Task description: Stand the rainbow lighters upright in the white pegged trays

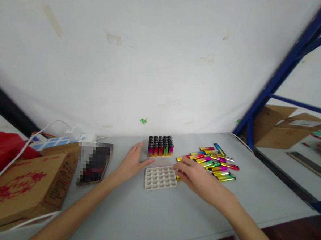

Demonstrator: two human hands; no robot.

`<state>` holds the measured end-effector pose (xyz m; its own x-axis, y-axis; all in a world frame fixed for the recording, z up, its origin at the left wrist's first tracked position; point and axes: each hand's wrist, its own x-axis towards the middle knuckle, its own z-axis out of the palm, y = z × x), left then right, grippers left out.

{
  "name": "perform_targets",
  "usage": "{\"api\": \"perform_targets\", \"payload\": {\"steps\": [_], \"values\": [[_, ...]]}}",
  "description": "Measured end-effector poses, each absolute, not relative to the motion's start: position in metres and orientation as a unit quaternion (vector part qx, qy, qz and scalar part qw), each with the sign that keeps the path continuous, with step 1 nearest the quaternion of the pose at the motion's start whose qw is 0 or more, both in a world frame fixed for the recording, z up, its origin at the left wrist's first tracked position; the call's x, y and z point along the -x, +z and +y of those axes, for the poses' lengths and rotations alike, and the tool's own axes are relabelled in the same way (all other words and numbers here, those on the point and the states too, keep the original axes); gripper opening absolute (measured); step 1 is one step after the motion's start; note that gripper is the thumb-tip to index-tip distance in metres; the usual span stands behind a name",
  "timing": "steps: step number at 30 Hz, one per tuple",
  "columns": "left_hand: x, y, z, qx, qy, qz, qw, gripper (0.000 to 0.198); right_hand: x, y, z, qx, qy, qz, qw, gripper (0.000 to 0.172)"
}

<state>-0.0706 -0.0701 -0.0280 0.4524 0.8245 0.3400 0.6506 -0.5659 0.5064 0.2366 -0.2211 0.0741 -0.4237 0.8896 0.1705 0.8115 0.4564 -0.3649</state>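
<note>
Roughly between both hands (132, 163) — the pale tray (161, 178).

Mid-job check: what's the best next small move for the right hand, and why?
Probably have the right hand stand a loose lighter in the tray: its cells look empty, and the fingers are between its edge and the loose lighters.

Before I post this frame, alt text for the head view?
A person's left hand and right hand flank a pale tray of small pockets on a gray table. Behind the tray, a block of upright lighters stands close together; loose lighters lie scattered by the right hand. A cardboard box sits at left.
</note>
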Motion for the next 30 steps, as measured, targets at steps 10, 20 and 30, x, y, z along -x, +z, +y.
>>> {"api": "perform_targets", "payload": {"steps": [10, 20, 30], "values": [[0.096, -0.032, -0.139, -0.883, 0.208, 0.372, 0.195, 0.085, -0.346, 0.056, -0.155, 0.594, 0.111, -0.793, 0.077, 0.026], [0.066, -0.004, -0.13, -0.9, 0.206, 0.332, 0.19, 0.067, -0.351, 0.055, -0.151, 0.594, 0.084, -0.771, 0.212, 0.021], [0.056, -0.006, -0.143, -0.892, 0.224, 0.349, 0.181, 0.062, -0.272, 0.073, -0.119, 0.424, 0.398, -0.478, 0.658, 0.054]]}}
